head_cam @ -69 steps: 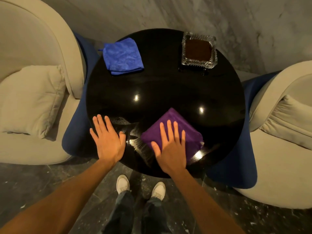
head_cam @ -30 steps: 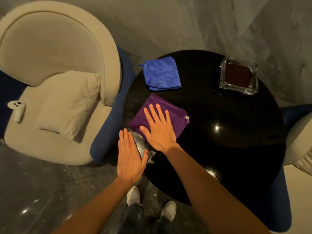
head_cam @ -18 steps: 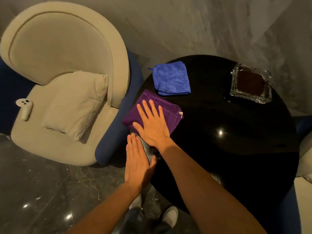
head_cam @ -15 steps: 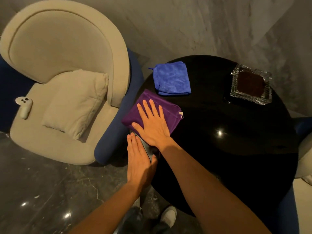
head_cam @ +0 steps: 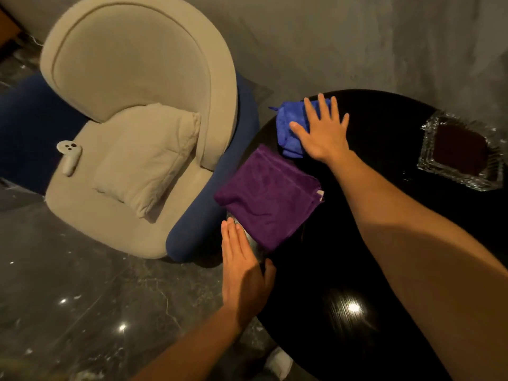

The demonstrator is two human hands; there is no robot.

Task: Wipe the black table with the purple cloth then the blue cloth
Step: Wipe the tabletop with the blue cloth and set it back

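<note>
The round glossy black table (head_cam: 384,243) fills the right half of the view. A folded purple cloth (head_cam: 268,195) lies at its left edge with no hand on it. Just beyond it sits the blue cloth (head_cam: 288,125), bunched at its left side. My right hand (head_cam: 323,130) lies flat on the blue cloth's right part, fingers spread and pointing away from me. My left hand (head_cam: 242,268) rests flat at the table's near left edge, fingers together, just short of the purple cloth.
A square glass ashtray (head_cam: 461,152) with a dark inside stands at the table's far right. A beige armchair (head_cam: 132,111) with a cushion (head_cam: 148,158) and a white controller (head_cam: 68,156) on its seat stands close to the table's left. Grey wall behind, dark marble floor below.
My right hand has lifted off the purple cloth and moved forward onto the blue cloth, which has bunched up. The purple cloth stays at the left edge. My left hand has barely moved.
</note>
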